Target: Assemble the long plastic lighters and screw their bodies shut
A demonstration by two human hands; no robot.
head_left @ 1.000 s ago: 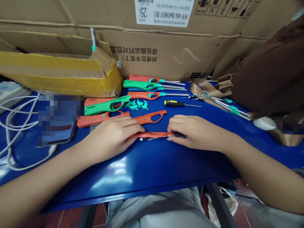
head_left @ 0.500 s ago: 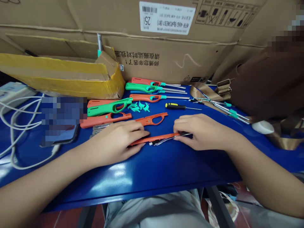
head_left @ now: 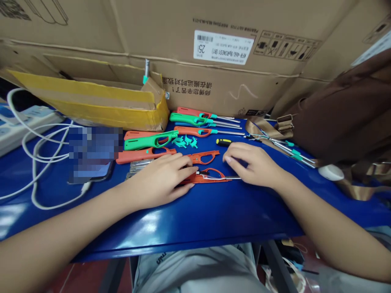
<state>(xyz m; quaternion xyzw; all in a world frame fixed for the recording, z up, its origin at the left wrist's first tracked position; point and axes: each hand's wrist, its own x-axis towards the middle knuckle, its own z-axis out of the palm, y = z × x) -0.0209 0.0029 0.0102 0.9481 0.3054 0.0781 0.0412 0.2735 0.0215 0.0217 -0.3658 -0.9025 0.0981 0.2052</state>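
My left hand grips the left end of an orange lighter casing half, thumb and fingers on either side. The half lies with its inner side up, showing thin wires and a small black-and-white part. A metal tube sticks out of its right end towards my right hand. That hand is just above the tube, fingers bent and apart, with nothing visible in it. Behind them lies another orange casing half, partly covered by my left hand. Silvery metal pieces show beside my left wrist.
Several lighters and handles lie behind, near small turquoise triggers. A screwdriver lies partly behind my right hand. A phone with white cables is left; metal tubes are right. A taped carton stands behind.
The orange casing half has tilted from edge-on to lying with its inside and trigger loop showing. My right hand has let go of its right end. The camera view has shifted slightly.
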